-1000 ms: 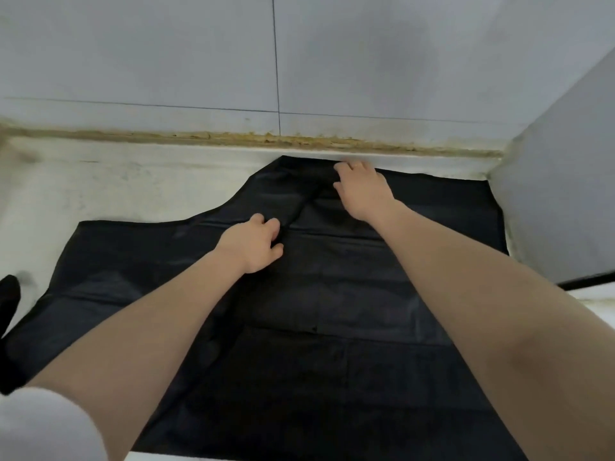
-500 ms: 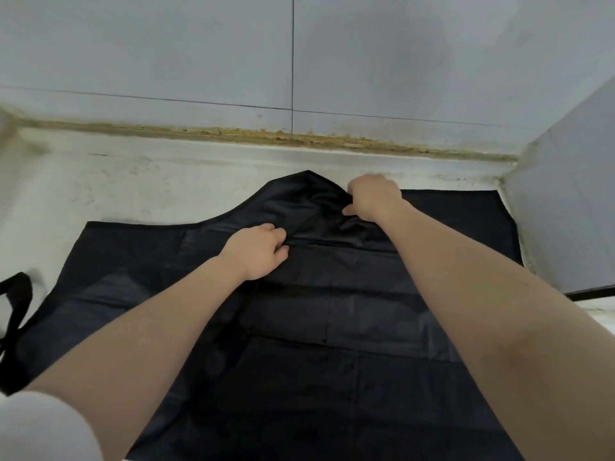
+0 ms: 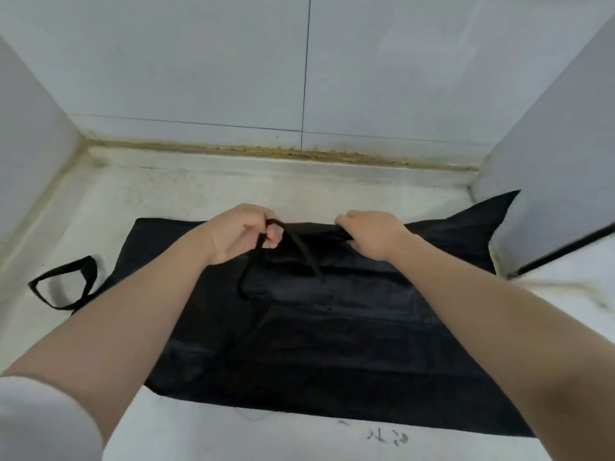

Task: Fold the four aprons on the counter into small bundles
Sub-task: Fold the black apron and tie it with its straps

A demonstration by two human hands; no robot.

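On apron [image 3: 332,344]: left hand [image 3: 239,232] pinches strap [image 3: 299,247], right hand [image 3: 372,232] grips fold

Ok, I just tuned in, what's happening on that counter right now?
A person is folding a black apron spread on the white counter. The left hand pinches a thin black strap; the right hand grips the folded far edge. A strap loop lies off to the left. No finished bundle is in view.
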